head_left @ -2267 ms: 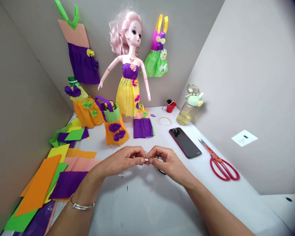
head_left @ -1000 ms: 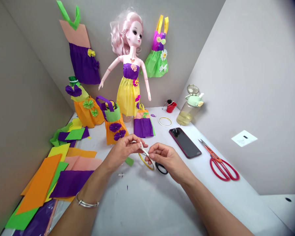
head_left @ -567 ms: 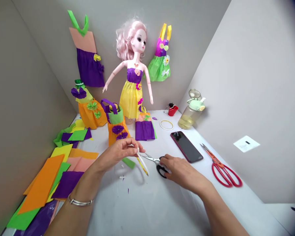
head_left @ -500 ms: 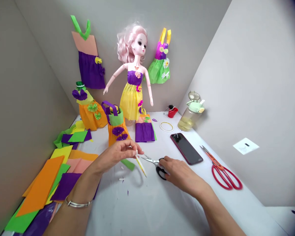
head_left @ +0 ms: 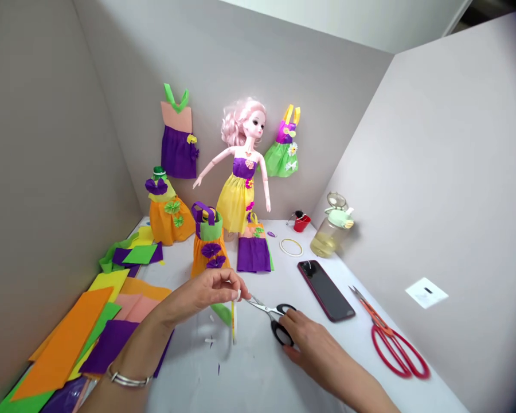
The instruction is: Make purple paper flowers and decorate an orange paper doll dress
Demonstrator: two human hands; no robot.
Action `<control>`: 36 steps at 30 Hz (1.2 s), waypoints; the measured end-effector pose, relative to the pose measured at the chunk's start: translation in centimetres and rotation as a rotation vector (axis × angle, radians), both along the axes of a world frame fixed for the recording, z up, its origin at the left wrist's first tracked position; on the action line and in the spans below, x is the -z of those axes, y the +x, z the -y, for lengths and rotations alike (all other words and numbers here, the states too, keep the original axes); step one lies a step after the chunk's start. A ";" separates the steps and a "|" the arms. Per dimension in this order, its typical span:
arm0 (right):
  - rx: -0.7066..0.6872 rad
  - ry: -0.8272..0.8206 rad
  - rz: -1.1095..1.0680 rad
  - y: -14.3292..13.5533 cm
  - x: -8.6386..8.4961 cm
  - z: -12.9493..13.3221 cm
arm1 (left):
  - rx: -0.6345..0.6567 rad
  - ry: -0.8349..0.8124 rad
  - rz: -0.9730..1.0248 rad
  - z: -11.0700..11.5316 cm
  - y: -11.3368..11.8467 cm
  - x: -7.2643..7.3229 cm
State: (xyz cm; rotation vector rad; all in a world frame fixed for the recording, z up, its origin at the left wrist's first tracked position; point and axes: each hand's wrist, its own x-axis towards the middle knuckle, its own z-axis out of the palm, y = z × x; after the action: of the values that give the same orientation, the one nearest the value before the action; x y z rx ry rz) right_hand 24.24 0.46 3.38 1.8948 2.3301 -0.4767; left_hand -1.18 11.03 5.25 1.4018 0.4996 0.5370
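A narrow white-and-yellow strip [head_left: 234,326], like double-sided tape, hangs from the pinched fingertips of my left hand [head_left: 217,287]. My right hand [head_left: 307,335] has its fingers and thumb at the black handles of small scissors [head_left: 266,309]. Those scissors lie on the table with their blades parted, tips toward my left fingers. Behind my left hand stands a small orange dress [head_left: 200,252] with a green top and purple bows. A green piece [head_left: 222,313] lies partly under my left hand, and white scraps [head_left: 210,341] are scattered nearby.
Coloured sheets [head_left: 69,341] pile up on the left. A pink-haired doll [head_left: 245,166] stands at the back among small dresses. To the right are a phone [head_left: 327,291], red-handled scissors [head_left: 393,338], a bottle [head_left: 329,232], a thin ring [head_left: 291,248] and a red bucket [head_left: 301,222].
The view has tilted upward. In my left hand the strip has swung from slanting to hanging nearly straight. My right hand has drawn back slightly, uncovering the scissors' upper handle loop.
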 end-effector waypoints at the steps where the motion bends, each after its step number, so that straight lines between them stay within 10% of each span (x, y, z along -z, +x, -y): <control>1: 0.008 -0.011 0.011 -0.2 0.2 0.0 | -0.002 -0.002 0.001 0.0 0.1 0.0; 14: -0.003 0.124 -0.179 1.5 2.9 -0.4 | -0.020 -0.024 0.030 0.2 0.2 -0.1; 36: -0.099 0.064 0.086 -0.1 0.1 -1.1 | 0.002 0.043 -0.063 0.1 -0.4 -0.2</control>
State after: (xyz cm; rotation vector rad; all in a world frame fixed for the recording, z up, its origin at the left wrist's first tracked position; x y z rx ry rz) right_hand 24.16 1.58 3.31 1.7776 2.3958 -0.3080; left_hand -1.62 10.94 5.47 1.4635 0.5396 0.5059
